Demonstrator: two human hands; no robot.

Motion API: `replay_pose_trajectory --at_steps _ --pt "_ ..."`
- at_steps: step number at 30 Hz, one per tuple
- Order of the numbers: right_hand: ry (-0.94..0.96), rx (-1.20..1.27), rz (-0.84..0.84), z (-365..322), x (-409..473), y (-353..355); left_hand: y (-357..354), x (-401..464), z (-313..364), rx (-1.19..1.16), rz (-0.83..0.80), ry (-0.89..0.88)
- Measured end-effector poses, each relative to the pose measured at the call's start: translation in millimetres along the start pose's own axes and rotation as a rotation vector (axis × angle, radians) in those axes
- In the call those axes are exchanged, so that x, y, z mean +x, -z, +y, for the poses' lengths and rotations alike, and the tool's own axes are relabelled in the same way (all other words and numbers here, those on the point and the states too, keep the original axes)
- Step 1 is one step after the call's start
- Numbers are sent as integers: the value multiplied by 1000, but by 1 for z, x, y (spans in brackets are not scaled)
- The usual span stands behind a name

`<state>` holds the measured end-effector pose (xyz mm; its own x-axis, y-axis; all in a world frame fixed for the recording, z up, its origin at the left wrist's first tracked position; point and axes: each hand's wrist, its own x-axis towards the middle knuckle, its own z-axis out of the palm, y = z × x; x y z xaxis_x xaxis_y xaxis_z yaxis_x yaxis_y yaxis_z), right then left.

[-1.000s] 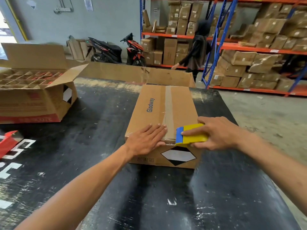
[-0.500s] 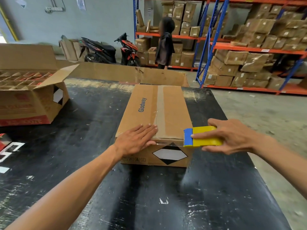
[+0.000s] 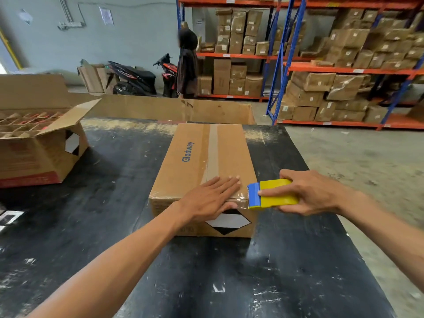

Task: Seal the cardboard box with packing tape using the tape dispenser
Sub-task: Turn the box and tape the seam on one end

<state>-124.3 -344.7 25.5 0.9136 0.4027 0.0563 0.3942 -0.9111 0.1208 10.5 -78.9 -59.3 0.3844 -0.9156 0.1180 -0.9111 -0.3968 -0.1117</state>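
Note:
A closed brown cardboard box (image 3: 192, 157) marked "Glodway" lies on the black table (image 3: 286, 271), with a strip of tape running along its top seam. My left hand (image 3: 211, 198) rests flat on the box's near top edge, thumb over the front face. My right hand (image 3: 312, 191) grips a yellow and blue tape dispenser (image 3: 270, 196) at the box's near right corner. Clear tape (image 3: 241, 198) stretches from the dispenser's blue end across that near edge.
An open carton (image 3: 43, 154) with dividers stands at the left of the table. A flattened cardboard sheet (image 3: 172, 109) lines the far edge. Beyond are shelving racks (image 3: 344, 70) of boxes, two parked scooters (image 3: 135, 79) and a person (image 3: 187, 63) standing.
My right hand has pulled the dispenser rightward along the box's near edge to its right corner. My left hand has slid right across the seam. The person in the background has walked left.

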Motion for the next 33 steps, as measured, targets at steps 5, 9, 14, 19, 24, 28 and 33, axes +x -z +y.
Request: replay_pose_trajectory --at_steps 5,9,14,19,24,28,33 --pt "-5 11 66 0 -5 -8 -4 0 -3 29 7 -21" --pt "9 45 105 0 -15 -16 -6 1 -5 19 24 -30" --pt "21 -10 129 18 -41 -7 -8 1 -9 -13 36 -52" --pt "58 -56 142 23 -41 -21 -11 1 -10 1 67 -59" --pt "81 -86 176 12 -34 -25 -11 3 -8 17 80 -55" --pt "71 -145 212 -4 -37 -31 -11 3 -7 32 88 -46" --pt "-10 -229 210 -25 -42 -40 -8 6 0 67 109 -45"
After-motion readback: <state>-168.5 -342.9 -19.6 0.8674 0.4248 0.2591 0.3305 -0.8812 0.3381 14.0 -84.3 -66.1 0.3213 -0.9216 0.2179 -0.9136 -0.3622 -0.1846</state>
